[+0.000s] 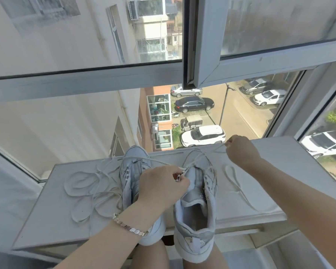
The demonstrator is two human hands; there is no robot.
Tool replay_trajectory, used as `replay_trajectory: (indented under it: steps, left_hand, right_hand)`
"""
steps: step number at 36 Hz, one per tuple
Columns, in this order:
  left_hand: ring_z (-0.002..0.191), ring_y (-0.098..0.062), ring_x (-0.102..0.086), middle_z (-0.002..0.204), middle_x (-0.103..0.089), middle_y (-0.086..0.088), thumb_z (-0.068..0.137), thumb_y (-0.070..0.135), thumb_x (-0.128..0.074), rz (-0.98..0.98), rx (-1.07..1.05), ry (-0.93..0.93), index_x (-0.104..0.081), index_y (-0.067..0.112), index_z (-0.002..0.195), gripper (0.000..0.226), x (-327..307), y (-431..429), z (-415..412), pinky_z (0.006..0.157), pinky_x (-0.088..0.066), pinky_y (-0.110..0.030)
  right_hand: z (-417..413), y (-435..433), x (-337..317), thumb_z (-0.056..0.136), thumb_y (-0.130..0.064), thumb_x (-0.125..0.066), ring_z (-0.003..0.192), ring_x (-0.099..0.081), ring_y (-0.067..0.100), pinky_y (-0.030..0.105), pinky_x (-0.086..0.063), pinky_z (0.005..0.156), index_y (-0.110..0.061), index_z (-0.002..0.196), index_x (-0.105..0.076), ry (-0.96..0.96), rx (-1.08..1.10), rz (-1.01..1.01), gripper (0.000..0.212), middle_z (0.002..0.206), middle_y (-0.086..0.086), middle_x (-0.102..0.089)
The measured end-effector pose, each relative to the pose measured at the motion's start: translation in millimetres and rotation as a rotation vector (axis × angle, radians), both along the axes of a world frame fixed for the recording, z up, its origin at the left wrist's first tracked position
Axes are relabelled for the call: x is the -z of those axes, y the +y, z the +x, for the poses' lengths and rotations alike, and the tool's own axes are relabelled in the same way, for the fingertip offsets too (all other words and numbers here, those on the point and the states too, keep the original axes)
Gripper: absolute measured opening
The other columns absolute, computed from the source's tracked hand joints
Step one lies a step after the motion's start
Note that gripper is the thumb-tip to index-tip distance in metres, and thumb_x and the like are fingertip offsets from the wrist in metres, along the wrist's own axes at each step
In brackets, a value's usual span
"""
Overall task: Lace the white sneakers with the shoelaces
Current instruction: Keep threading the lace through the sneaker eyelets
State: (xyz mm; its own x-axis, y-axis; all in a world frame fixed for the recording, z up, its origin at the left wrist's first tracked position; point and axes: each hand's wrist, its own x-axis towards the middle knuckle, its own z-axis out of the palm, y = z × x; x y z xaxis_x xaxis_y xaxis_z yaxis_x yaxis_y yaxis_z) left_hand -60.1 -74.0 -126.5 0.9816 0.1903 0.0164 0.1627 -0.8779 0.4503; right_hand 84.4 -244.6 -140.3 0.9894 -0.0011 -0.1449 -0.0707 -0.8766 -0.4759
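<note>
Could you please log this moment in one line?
left hand: pinches lace at sneaker | right hand: holds lace end taut | slack lace: coiled on sill

The sneakers [199,208] are seen to be white with pale grey panels, and the shoelaces [80,184] and the desk [52,216] beneath them are white as well. A bracelet [128,226] of silvery, rose-tinted beads is worn, and a nail [179,174] is patterned white with dark specks. Outside, a black car [194,104] and a white car [204,135] are shown.
</note>
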Motion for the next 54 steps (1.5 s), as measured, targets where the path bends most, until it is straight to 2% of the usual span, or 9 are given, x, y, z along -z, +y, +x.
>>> replay_trajectory:
  steps: [3,7,12,20,28,35,39,49,54]
  left_hand:
    - [0.094,-0.009,-0.06,0.097,-0.07,0.011,0.077,0.047,-0.035,0.011,-0.004,-0.004,-0.067,0.036,0.107,0.045,-1,-1,0,0.08,-0.04,-0.019]
    - [0.095,-0.009,-0.059,0.099,-0.07,0.01,0.083,0.044,-0.041,0.021,-0.009,0.008,-0.067,0.036,0.108,0.037,-2,-2,1,0.076,-0.038,-0.019]
    - [0.096,-0.007,-0.058,0.1,-0.069,0.012,0.087,0.037,-0.045,0.047,-0.001,-0.015,-0.066,0.039,0.111,0.032,-2,-2,1,0.074,-0.034,-0.017]
    - [0.073,-0.011,-0.048,0.093,-0.07,0.004,0.069,0.044,-0.028,0.077,-0.005,-0.039,-0.06,0.031,0.081,0.037,4,-1,3,0.062,-0.028,-0.01]
    - [0.088,-0.015,-0.061,0.089,-0.07,0.003,0.068,0.045,-0.028,0.041,0.006,-0.052,-0.07,0.025,0.094,0.053,5,-1,3,0.07,-0.035,-0.013]
    - [0.077,-0.014,-0.056,0.09,-0.07,0.002,0.068,0.043,-0.027,0.036,0.025,-0.044,-0.054,0.034,0.077,0.03,7,1,4,0.071,-0.037,-0.014]
    - [0.081,-0.016,-0.06,0.082,-0.068,0.0,0.068,0.043,-0.027,0.087,0.022,-0.075,-0.067,0.023,0.084,0.047,10,0,5,0.066,-0.037,-0.017]
    - [0.072,-0.011,-0.041,0.08,-0.062,0.004,0.068,0.043,-0.028,0.038,0.055,-0.046,-0.044,0.034,0.077,0.021,9,1,5,0.063,-0.033,-0.014]
    - [0.085,-0.016,-0.06,0.092,-0.071,0.002,0.067,0.043,-0.028,0.008,0.046,-0.03,-0.064,0.025,0.083,0.043,6,0,3,0.076,-0.042,-0.022]
  right_hand:
    - [-5,-1,2,0.093,-0.008,-0.043,0.112,-0.051,0.031,0.036,-0.042,0.091,-0.011,0.115,-0.061,-0.052,-0.066,-0.209,0.029,0.119,0.01,-0.057]
    - [-26,16,-10,0.095,-0.013,-0.048,0.123,-0.04,0.024,0.032,-0.031,0.101,-0.016,0.127,-0.057,-0.336,-0.515,-0.035,0.032,0.131,0.002,-0.051]
    - [-41,40,-13,0.096,-0.031,-0.049,0.123,-0.037,0.017,0.03,-0.028,0.1,-0.023,0.121,-0.06,-0.221,-0.872,-0.212,0.029,0.129,-0.005,-0.049]
    - [-42,37,2,0.101,-0.025,-0.031,0.114,-0.042,0.022,0.029,-0.029,0.089,-0.012,0.115,-0.051,-0.276,-0.705,-0.327,0.027,0.121,0.003,-0.048]
    - [-9,2,-4,0.094,-0.006,-0.036,0.114,-0.048,0.029,0.037,-0.036,0.088,-0.007,0.121,-0.046,-0.142,-0.06,-0.366,0.028,0.121,0.011,-0.051]
    - [-26,22,-9,0.099,-0.017,-0.04,0.127,-0.04,0.023,0.036,-0.032,0.102,-0.02,0.135,-0.046,-0.24,-0.577,-0.222,0.037,0.137,0.002,-0.044]
    - [-37,38,-18,0.095,-0.03,-0.049,0.123,-0.042,0.015,0.031,-0.028,0.102,-0.026,0.118,-0.063,-0.107,-0.884,-0.167,0.026,0.13,-0.005,-0.048]
    - [-42,40,-4,0.102,-0.025,-0.03,0.112,-0.042,0.024,0.035,-0.035,0.092,-0.011,0.116,-0.053,-0.263,-0.789,-0.446,0.03,0.12,0.006,-0.047]
    - [-30,30,-4,0.098,-0.015,-0.035,0.122,-0.035,0.027,0.042,-0.031,0.097,-0.008,0.123,-0.044,-0.24,-0.557,-0.599,0.028,0.128,0.01,-0.042]
